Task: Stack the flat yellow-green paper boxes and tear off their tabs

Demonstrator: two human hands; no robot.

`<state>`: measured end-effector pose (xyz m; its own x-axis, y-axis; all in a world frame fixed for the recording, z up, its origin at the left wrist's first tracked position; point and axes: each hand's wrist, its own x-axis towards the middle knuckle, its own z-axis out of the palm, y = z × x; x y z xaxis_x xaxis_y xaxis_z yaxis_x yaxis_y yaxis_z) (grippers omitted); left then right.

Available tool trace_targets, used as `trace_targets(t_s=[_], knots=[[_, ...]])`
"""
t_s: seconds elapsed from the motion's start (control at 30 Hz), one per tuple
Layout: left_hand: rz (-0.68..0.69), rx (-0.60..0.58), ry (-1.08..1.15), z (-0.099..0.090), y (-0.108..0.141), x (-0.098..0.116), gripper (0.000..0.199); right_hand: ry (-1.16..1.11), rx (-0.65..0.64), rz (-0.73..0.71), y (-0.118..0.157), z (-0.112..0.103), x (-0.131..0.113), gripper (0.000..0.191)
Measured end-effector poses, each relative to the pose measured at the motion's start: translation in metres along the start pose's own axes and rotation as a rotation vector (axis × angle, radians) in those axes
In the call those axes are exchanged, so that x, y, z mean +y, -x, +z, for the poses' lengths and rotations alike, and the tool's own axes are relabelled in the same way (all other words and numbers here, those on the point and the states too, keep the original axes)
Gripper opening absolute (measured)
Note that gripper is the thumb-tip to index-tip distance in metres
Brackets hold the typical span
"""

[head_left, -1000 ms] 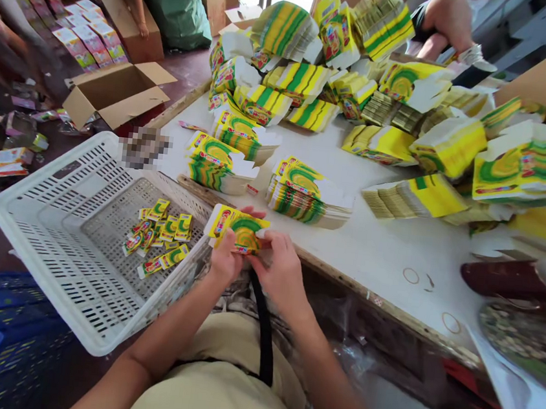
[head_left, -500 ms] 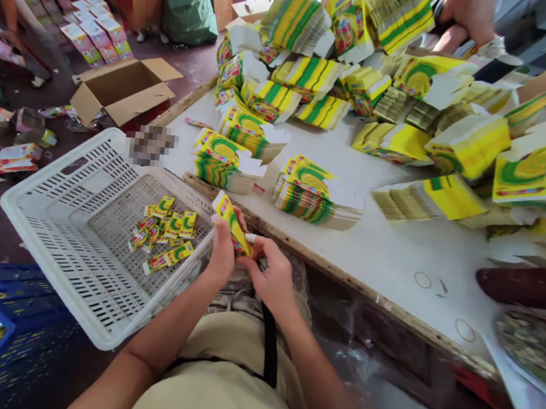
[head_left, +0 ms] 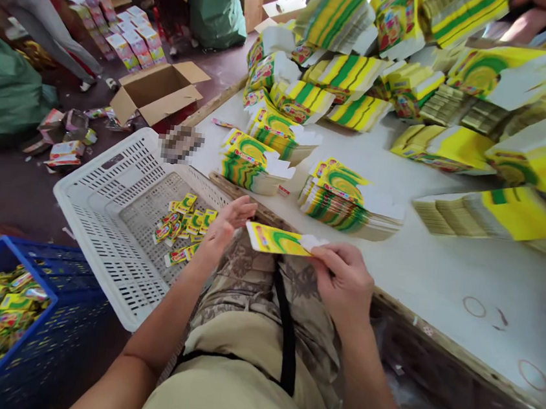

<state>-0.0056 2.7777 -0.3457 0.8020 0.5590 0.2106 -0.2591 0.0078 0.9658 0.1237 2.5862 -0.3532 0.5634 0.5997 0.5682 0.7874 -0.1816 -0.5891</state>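
Pinched by one end in my right hand (head_left: 345, 280) is a flat, unfolded yellow-green carton (head_left: 279, 239), held over my lap. My left hand (head_left: 226, 225) is open beside the carton's far end, its fingers apart and nothing in them. To the left of that hand, a white plastic basket (head_left: 98, 238) holds several small yellow cartons (head_left: 186, 203) on its floor. Just beyond the table edge lie a fanned stack of flat cartons (head_left: 337, 195) and another stack (head_left: 248, 159) to its left.
Piles of flat cartons (head_left: 333, 74) cover the far side of the white table (head_left: 420, 291). A blue crate (head_left: 61, 312) full of yellow cartons stands at lower left. An open cardboard box (head_left: 155, 91) sits on the floor. Another person's hand (head_left: 531, 23) is at upper right.
The folded carton has left my hands. My right hand has moved right and now holds a flat carton, while my left hand has opened. The view has shifted.
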Motion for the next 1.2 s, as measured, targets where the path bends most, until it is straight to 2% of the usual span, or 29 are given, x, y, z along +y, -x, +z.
trace_targets(t_s=[0.1, 0.13, 0.2, 0.23, 0.3, 0.37, 0.43, 0.53, 0.57, 0.63, 0.7, 0.8, 0.87, 0.93, 1.0, 1.07, 1.13, 1.2], knots=[[0.024, -0.229, -0.357, -0.004, 0.007, 0.020, 0.103, 0.094, -0.079, -0.215, 0.004, -0.005, -0.004, 0.022], [0.007, -0.314, -0.463, -0.001, 0.009, 0.021, 0.104, 0.090, -0.101, -0.262, 0.005, -0.004, -0.007, 0.025], [-0.046, -0.412, -0.603, 0.007, 0.013, 0.015, 0.092, 0.057, -0.071, -0.272, 0.009, 0.002, -0.014, 0.026], [-0.073, -0.423, -0.644, 0.012, 0.016, 0.010, 0.082, 0.030, -0.015, -0.225, 0.011, 0.006, -0.016, 0.027], [-0.101, -0.385, -0.702, 0.020, 0.021, -0.001, 0.071, -0.078, 0.125, -0.041, 0.016, 0.014, -0.017, 0.042], [-0.073, -0.336, -0.732, 0.026, 0.027, -0.008, 0.073, -0.269, 0.167, 0.200, 0.020, 0.023, -0.016, 0.056], [-0.014, -0.354, -0.742, 0.029, 0.032, -0.013, 0.079, -0.490, 0.043, 0.398, 0.023, 0.031, -0.014, 0.054], [0.087, -0.459, -0.763, 0.030, 0.036, -0.021, 0.084, -0.761, -0.252, 0.555, 0.024, 0.041, -0.010, 0.049], [0.113, -0.485, -0.775, 0.031, 0.037, -0.023, 0.081, -0.820, -0.311, 0.585, 0.024, 0.044, -0.009, 0.050], [0.127, -0.486, -0.804, 0.030, 0.037, -0.027, 0.069, -0.868, -0.344, 0.613, 0.025, 0.048, -0.005, 0.055], [0.071, -0.467, -0.831, 0.029, 0.036, -0.029, 0.060, -0.806, -0.313, 0.560, 0.027, 0.050, -0.002, 0.060], [-0.056, -0.482, -0.842, 0.026, 0.032, -0.033, 0.061, -0.603, -0.339, 0.343, 0.031, 0.049, -0.005, 0.061], [-0.067, -0.491, -0.838, 0.025, 0.030, -0.039, 0.062, -0.455, -0.383, 0.190, 0.033, 0.048, -0.010, 0.060], [-0.020, -0.442, -0.816, 0.025, 0.030, -0.043, 0.065, -0.344, -0.379, 0.086, 0.033, 0.048, -0.013, 0.055], [0.040, -0.338, -0.799, 0.025, 0.031, -0.045, 0.074, -0.297, -0.326, 0.042, 0.030, 0.047, -0.012, 0.049], [0.094, -0.243, -0.840, 0.024, 0.033, -0.041, 0.076, -0.289, -0.240, 0.055, 0.026, 0.045, -0.007, 0.047], [0.124, -0.205, -0.907, 0.020, 0.034, -0.035, 0.067, -0.290, -0.203, 0.066, 0.024, 0.044, -0.002, 0.047], [0.133, -0.200, -0.930, 0.014, 0.034, -0.029, 0.057, -0.274, -0.253, 0.043, 0.024, 0.042, 0.001, 0.051]])
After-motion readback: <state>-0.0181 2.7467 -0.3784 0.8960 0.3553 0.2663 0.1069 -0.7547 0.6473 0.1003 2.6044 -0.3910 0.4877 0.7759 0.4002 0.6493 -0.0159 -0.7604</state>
